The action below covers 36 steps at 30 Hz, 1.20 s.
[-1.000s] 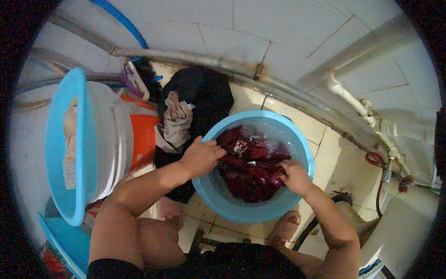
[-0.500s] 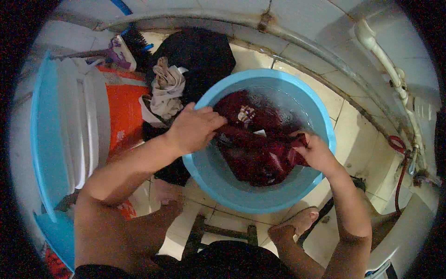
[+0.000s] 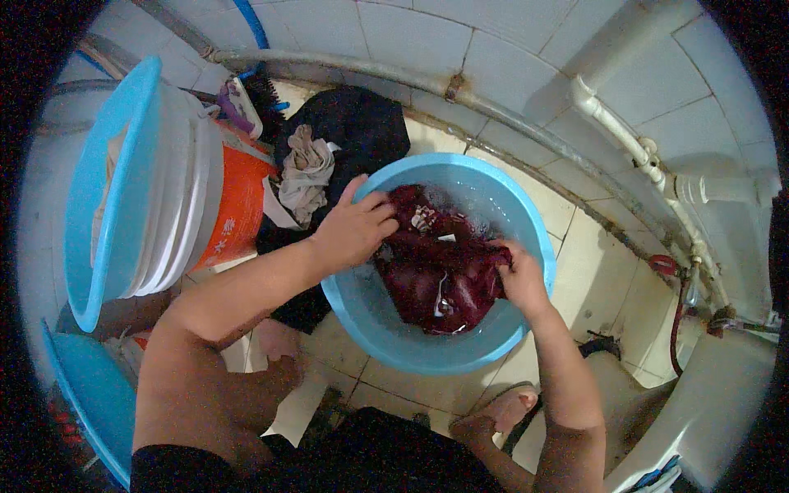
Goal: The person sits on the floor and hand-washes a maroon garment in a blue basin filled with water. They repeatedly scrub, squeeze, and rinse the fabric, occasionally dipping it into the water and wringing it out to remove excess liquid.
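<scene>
A light-blue plastic basin point(image 3: 427, 360) holds water and a wet maroon garment point(image 3: 419, 283) with a small pale printed patch and a white tag. My left hand point(image 3: 357, 226) is closed on the garment's left edge, close to the basin's rim. At the opposite side my right hand point(image 3: 523, 279) pinches a bunched fold of the same cloth. Between my hands the garment is stretched across, its lower part spread in the water. Some bubbles float by the far wall of the basin.
Black cloth point(image 3: 370, 123) and a crumpled beige cloth point(image 3: 306, 177) lie beyond my left hand. A white-and-orange bucket point(image 3: 234, 205) with a blue basin point(image 3: 152, 164) on top stands at the left. A scrub brush point(image 3: 265, 94) leans by the wall. Pipes point(image 3: 616, 123) run along the right.
The view has shifted, so the blue basin sits slightly lower and further left in the picture. Both hands keep their hold on the maroon garment, with little movement relative to it.
</scene>
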Each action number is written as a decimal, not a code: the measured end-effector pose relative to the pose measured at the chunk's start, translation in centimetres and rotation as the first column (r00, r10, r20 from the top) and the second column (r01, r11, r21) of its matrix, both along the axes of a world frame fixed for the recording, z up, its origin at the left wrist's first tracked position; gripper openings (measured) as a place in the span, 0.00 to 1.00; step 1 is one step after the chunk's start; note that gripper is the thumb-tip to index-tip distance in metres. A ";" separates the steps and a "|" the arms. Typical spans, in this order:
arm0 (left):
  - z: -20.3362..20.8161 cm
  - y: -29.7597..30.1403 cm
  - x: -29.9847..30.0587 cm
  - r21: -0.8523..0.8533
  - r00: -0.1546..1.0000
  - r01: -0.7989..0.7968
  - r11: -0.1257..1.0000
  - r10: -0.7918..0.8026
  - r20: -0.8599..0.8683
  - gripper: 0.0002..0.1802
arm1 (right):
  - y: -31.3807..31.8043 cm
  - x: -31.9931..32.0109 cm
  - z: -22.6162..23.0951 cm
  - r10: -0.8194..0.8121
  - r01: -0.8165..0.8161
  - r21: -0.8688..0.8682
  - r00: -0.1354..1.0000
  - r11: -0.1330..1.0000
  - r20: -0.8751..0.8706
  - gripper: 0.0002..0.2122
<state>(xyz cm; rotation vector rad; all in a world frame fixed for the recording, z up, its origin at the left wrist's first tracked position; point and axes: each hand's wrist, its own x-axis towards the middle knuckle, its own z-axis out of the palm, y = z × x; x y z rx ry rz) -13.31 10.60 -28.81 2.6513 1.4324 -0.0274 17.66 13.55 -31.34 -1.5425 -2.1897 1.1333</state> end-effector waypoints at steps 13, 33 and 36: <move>-0.5 2.8 -0.1 -0.196 0.955 -0.193 0.961 0.230 0.189 0.11 | 0.5 0.8 3.2 0.021 -0.154 0.373 0.941 0.915 0.337 0.27; -0.3 3.4 -0.3 -0.202 0.969 -0.180 0.963 0.209 0.132 0.11 | 1.0 -0.2 3.9 -0.012 -0.131 0.374 0.934 0.918 0.357 0.23; -0.4 3.5 -0.3 -0.212 0.964 -0.185 0.960 0.219 0.149 0.11 | 1.1 -0.4 3.9 -0.017 -0.138 0.389 0.929 0.911 0.369 0.23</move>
